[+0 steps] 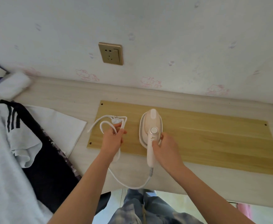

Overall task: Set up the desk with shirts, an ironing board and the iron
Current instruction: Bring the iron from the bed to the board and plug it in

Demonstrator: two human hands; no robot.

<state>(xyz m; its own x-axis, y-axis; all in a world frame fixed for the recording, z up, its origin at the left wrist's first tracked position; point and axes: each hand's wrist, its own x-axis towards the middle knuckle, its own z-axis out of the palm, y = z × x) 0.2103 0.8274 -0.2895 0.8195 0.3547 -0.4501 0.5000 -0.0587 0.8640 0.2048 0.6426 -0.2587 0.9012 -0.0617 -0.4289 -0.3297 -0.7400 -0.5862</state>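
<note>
Here, right hand (166,147) fingers around iron (150,126), left hand (114,138) fingers pinching cord (106,125).

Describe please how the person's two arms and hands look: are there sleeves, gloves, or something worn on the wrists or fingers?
Both forearms are bare up to the bottom edge of the picture; no sleeve shows. The left hand and the right hand wear no gloves. No watch, bracelet or ring is visible on the wrists or fingers. The arms carry no visible markings.
</note>
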